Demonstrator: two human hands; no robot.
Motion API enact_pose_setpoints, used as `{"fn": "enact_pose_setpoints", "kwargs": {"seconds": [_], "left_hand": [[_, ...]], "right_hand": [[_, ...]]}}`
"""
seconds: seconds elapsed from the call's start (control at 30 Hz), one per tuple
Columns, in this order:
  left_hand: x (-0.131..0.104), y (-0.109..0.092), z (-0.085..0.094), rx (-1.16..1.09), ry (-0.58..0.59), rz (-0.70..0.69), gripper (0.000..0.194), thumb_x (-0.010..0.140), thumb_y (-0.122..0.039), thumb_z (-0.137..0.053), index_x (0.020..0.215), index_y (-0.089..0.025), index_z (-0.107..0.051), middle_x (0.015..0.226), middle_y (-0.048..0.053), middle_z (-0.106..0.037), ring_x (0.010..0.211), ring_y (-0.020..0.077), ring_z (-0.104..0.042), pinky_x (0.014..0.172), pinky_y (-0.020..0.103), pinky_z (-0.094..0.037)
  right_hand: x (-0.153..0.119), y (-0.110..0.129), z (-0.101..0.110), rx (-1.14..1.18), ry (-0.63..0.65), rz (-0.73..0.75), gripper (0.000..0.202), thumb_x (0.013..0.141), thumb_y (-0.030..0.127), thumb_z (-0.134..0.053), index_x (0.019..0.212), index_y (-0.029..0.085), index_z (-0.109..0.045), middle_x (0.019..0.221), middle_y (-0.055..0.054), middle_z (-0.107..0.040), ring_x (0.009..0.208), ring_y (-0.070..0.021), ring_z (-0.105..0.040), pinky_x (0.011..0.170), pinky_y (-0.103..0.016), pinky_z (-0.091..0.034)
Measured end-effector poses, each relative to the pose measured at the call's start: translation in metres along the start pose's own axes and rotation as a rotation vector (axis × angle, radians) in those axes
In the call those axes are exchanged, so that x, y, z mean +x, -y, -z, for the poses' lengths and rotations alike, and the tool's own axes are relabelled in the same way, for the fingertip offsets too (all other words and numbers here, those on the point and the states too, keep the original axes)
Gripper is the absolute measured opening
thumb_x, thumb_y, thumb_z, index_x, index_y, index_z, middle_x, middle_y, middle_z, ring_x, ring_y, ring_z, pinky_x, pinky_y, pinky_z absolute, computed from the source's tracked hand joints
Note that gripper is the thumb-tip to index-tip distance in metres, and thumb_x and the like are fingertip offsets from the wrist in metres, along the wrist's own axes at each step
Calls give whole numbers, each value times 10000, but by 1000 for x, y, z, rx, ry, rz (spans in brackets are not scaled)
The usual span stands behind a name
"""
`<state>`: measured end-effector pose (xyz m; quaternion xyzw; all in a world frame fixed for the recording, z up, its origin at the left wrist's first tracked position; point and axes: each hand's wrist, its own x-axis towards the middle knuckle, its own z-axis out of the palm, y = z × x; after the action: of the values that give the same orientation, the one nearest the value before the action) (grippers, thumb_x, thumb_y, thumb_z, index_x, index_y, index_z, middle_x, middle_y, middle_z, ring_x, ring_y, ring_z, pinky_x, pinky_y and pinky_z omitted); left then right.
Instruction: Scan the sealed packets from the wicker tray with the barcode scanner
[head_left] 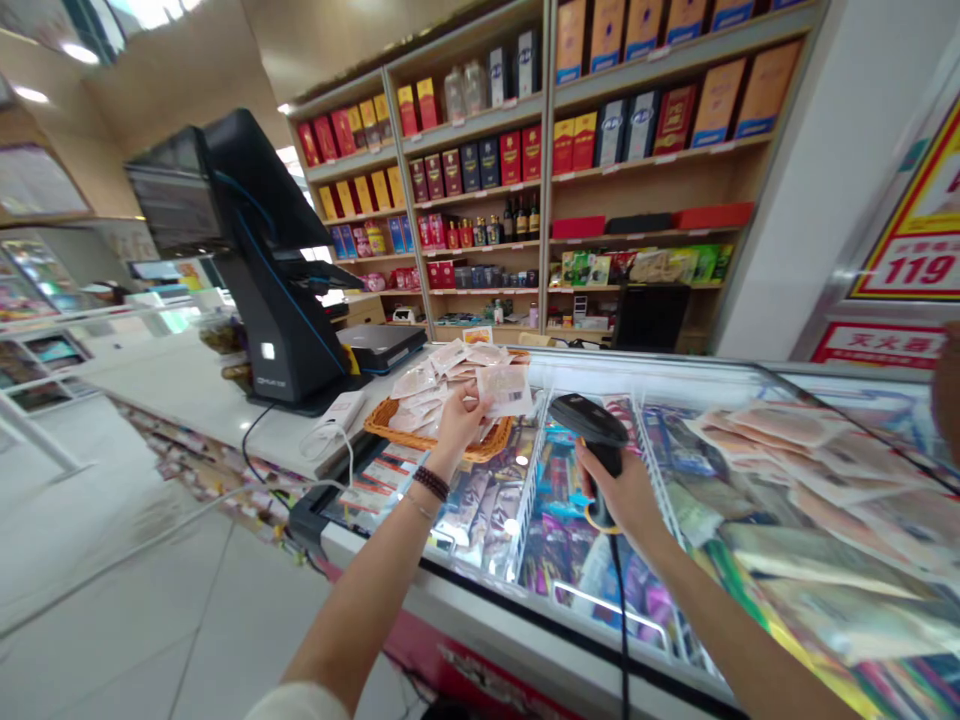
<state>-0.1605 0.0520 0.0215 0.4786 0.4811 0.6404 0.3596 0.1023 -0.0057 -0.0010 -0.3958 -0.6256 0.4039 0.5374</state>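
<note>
My left hand (462,412) is closed on a small flat packet (504,388) with a barcode facing me. It holds the packet just over the right side of a wicker basket (382,423), where similar pale packets (427,385) lie heaped. To the right, my right hand (621,490) grips the handle of a black barcode scanner (591,418). The scanner's head points left and away from me, at some distance from the packet. Its cable (624,620) hangs down toward the front. Beneath both hands is the glass top of a freezer chest (480,585) with wrapped goods inside.
A black checkout terminal (277,290) stands left on the white counter (187,390), with a dark flat device (382,347) beside it. A white cable (225,492) runs across the left. Large packets (840,470) lie at right. Shelves (480,195) of boxes and bottles stand behind.
</note>
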Motion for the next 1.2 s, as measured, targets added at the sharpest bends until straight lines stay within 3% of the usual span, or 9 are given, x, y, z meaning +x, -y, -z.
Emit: {"fn": "enact_pose_setpoints", "kwargs": {"seconds": [0.23,0.67,0.87,1.03,1.2], "left_hand": [[-3,0,2,-53,6,22,628,491,-554,-947,775,-208,-507,668,3,-738,577,142,-692,554,224,-530],[-8,-4,3,-49,-29,24,557,562,-492,-941,787,-203,-521,659,-4,-716,603,147,-698,602,252,-565],[-4,-8,-5,-26,-53,54,546,565,-478,-938,774,-205,-515,639,-2,-706,590,157,-697,573,240,-544],[-4,-8,-43,-58,33,77,562,541,-487,-950,791,-204,-533,705,10,-726,640,178,-731,605,265,-582],[-15,9,-118,-87,282,164,580,539,-510,-957,814,-204,-548,720,22,-738,708,215,-766,661,304,-625]], "right_hand": [[0,0,-4,-138,10,-6,570,838,743,-638,573,245,-556,446,-26,-599,406,-178,-571,524,-309,-496],[-3,-1,-6,-133,3,-9,585,815,760,-639,554,244,-548,446,-35,-590,407,-176,-557,520,-308,-482],[-7,4,11,-23,-14,-31,553,815,725,-668,575,238,-558,438,0,-549,399,-152,-509,501,-295,-445],[-11,6,65,-8,-102,-55,563,817,715,-679,552,236,-548,445,-6,-551,401,-143,-503,483,-289,-435],[-31,11,140,-64,-356,-55,578,765,745,-698,544,234,-541,427,-1,-528,381,-135,-476,441,-286,-407]]}}
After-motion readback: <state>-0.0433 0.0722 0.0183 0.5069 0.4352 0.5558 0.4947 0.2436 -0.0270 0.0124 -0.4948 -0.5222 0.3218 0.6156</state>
